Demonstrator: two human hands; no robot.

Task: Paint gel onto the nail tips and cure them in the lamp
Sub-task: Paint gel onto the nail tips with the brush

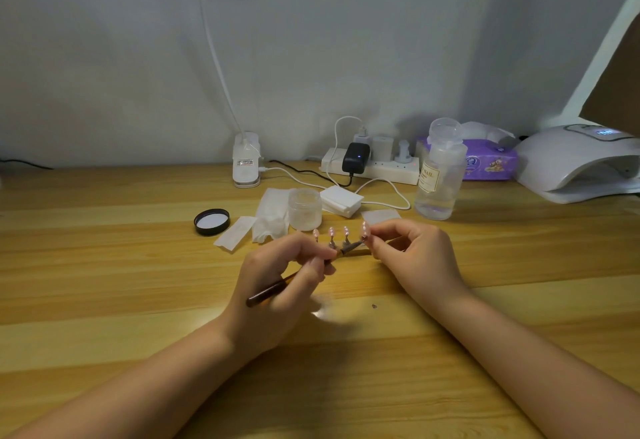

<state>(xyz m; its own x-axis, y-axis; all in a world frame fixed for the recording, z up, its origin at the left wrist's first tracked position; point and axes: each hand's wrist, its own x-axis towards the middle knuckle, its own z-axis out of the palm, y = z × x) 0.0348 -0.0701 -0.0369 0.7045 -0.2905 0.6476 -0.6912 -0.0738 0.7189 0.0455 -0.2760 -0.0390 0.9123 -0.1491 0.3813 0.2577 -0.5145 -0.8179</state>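
Several pink nail tips (331, 232) stand on small metal holders in a row at the middle of the wooden table (104, 265). My left hand (277, 279) grips a dark-handled brush (270, 291), whose bristle end points right toward the rightmost tip. My right hand (412, 255) pinches the rightmost nail tip (364, 230) by its holder, close to the brush's end. The open gel jar (305, 208) stands just behind the row. The white curing lamp (581, 165) sits at the far right, its display lit.
A black jar lid (212, 221) and white wipes (272, 215) lie left of the jar. A clear liquid bottle (439, 175), a pad stack (341, 200), a power strip (370, 165) with cables, a purple tissue pack (488, 161) and a desk-lamp base (246, 161) line the back.
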